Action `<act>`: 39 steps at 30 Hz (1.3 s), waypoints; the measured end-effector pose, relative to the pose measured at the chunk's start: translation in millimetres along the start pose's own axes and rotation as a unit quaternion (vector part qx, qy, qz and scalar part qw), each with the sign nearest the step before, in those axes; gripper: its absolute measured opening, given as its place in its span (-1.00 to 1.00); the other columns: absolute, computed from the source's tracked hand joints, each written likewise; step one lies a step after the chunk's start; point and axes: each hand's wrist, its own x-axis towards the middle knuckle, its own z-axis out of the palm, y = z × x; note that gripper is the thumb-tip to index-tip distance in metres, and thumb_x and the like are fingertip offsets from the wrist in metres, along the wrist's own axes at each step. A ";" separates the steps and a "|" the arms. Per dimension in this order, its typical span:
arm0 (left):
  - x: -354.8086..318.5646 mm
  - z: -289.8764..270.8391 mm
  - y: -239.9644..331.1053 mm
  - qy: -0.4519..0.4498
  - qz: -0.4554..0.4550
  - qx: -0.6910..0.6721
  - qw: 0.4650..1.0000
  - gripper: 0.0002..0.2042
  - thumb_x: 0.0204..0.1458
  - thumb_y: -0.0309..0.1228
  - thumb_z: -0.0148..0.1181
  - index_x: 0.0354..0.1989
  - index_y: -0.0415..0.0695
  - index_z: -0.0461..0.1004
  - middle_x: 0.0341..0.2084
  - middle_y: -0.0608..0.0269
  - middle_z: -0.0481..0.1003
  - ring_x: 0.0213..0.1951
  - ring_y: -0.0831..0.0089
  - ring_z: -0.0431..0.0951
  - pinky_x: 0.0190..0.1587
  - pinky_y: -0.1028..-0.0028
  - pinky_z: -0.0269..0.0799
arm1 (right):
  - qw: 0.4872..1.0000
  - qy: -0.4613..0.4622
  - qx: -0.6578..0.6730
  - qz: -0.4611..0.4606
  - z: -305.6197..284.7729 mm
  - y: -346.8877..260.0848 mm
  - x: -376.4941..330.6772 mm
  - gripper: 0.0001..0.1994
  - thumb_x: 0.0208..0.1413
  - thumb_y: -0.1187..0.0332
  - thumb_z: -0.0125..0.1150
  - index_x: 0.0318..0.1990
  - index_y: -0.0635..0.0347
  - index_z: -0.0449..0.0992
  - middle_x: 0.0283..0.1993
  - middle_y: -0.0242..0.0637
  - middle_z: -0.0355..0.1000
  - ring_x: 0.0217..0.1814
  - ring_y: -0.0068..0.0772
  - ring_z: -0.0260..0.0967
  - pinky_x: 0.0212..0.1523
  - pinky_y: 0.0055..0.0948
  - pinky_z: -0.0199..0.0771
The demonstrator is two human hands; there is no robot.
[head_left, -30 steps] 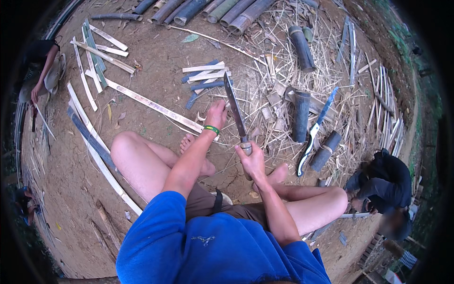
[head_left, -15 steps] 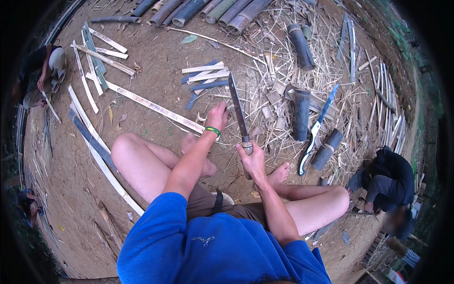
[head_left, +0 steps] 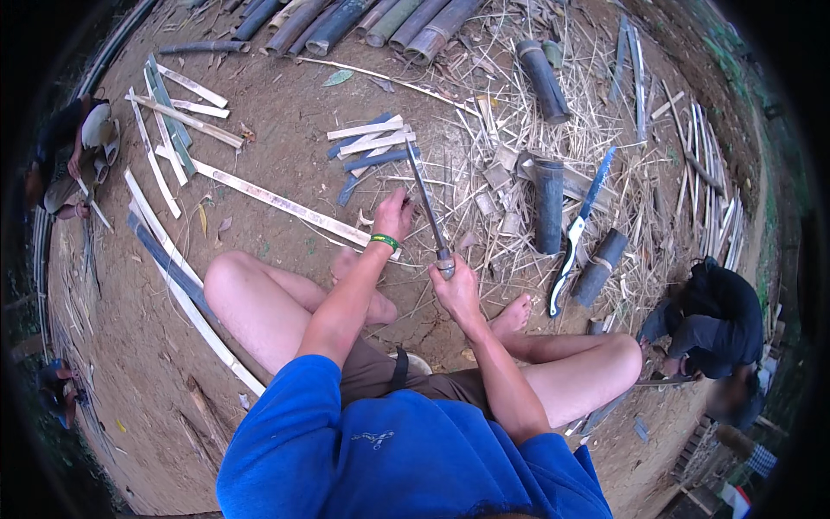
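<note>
I sit cross-legged on bare earth. My right hand (head_left: 456, 290) grips the handle of a long dark knife (head_left: 427, 209), blade pointing away from me. My left hand (head_left: 393, 214), with a green band at the wrist, is closed on a small pale piece of bamboo beside the blade; the piece is mostly hidden by my fingers. Just beyond lies a little stack of cut bamboo slats (head_left: 373, 143), some pale, some blue-grey.
A long pale strip (head_left: 277, 201) lies left of my knee. Dark bamboo tubes (head_left: 548, 203) and a white-handled saw (head_left: 577, 229) rest in straw at right. More poles (head_left: 363, 19) line the far edge. A person in black (head_left: 713, 320) crouches right; another person (head_left: 65, 156) sits far left.
The knife blade has tilted slightly and my left hand shifted a little along it. The person at far left has moved their arms.
</note>
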 end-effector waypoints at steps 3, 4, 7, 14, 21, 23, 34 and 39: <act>-1.7 -6.1 1.9 0.009 -0.002 -0.042 0.999 -0.81 0.10 -0.46 0.26 -0.17 -0.27 0.47 -0.32 -0.19 0.59 -0.29 -0.11 0.64 -0.23 0.07 0.53 | 1.000 0.016 0.004 -0.021 3.7 0.5 1.1 -0.67 0.11 0.21 0.34 -0.15 0.33 0.52 -0.32 0.25 0.56 -0.19 0.36 0.55 -0.13 0.11 0.51; -3.0 -8.5 3.0 0.013 0.002 -0.056 0.998 -0.80 0.11 -0.44 0.26 -0.15 -0.26 0.50 -0.32 -0.18 0.60 -0.30 -0.07 0.66 -0.25 0.10 0.53 | 1.000 0.010 0.002 -0.017 3.8 1.8 1.9 -0.67 0.12 0.20 0.34 -0.16 0.33 0.52 -0.34 0.22 0.56 -0.22 0.33 0.55 -0.14 0.09 0.51; -0.8 -18.4 12.1 0.009 -0.001 -0.139 0.990 -0.76 0.15 -0.35 0.21 -0.10 -0.24 0.58 -0.38 -0.11 0.63 -0.33 0.04 0.69 -0.27 0.18 0.52 | 1.000 0.003 0.005 -0.012 6.0 7.0 3.2 -0.66 0.12 0.19 0.35 -0.18 0.33 0.52 -0.40 0.18 0.55 -0.26 0.29 0.56 -0.18 0.06 0.49; 1.8 -26.5 -11.9 0.010 -0.119 -0.177 0.977 -0.73 0.18 -0.26 0.21 -0.23 -0.26 0.65 -0.50 0.07 0.64 -0.40 0.30 0.65 -0.31 0.33 0.46 | 0.999 -0.023 0.001 -0.033 14.6 -0.2 -1.3 -0.67 0.09 0.22 0.32 -0.16 0.34 0.50 -0.39 0.22 0.54 -0.25 0.36 0.54 -0.15 0.12 0.50; 6.8 -16.7 -3.9 -0.047 -0.176 -0.228 0.956 -0.76 0.24 -0.32 0.22 -0.18 -0.27 0.64 -0.37 0.22 0.62 -0.31 0.50 0.59 -0.17 0.43 0.55 | 0.999 0.012 0.013 -0.034 12.5 9.3 -3.0 -0.70 0.10 0.27 0.32 -0.16 0.35 0.52 -0.39 0.22 0.55 -0.24 0.37 0.55 -0.15 0.11 0.52; 8.5 -17.1 -4.0 -0.071 -0.199 -0.231 0.950 -0.78 0.27 -0.35 0.21 -0.16 -0.29 0.62 -0.27 0.21 0.62 -0.21 0.50 0.61 -0.07 0.45 0.61 | 0.999 0.023 0.024 -0.027 11.2 8.7 -3.5 -0.70 0.11 0.26 0.32 -0.18 0.35 0.52 -0.39 0.20 0.54 -0.27 0.31 0.56 -0.18 0.07 0.51; 10.8 2.8 -3.9 -0.034 -0.174 -0.234 0.956 -0.66 0.20 -0.13 0.29 -0.31 -0.23 0.65 -0.50 0.25 0.61 -0.40 0.55 0.51 -0.29 0.48 0.41 | 0.998 0.046 0.035 -0.038 9.2 21.8 3.2 -0.68 0.11 0.22 0.35 -0.19 0.36 0.54 -0.39 0.16 0.55 -0.29 0.18 0.58 -0.21 0.00 0.51; 27.6 -14.1 -1.3 0.046 -0.054 -0.072 0.995 -0.47 0.27 0.01 0.14 0.16 -0.22 0.53 -0.01 -0.07 0.60 0.10 0.07 0.54 0.21 0.22 0.36 | 0.998 0.031 0.036 -0.031 13.5 19.3 4.8 -0.73 0.07 0.30 0.35 -0.17 0.32 0.54 -0.38 0.15 0.56 -0.26 0.25 0.57 -0.16 0.06 0.53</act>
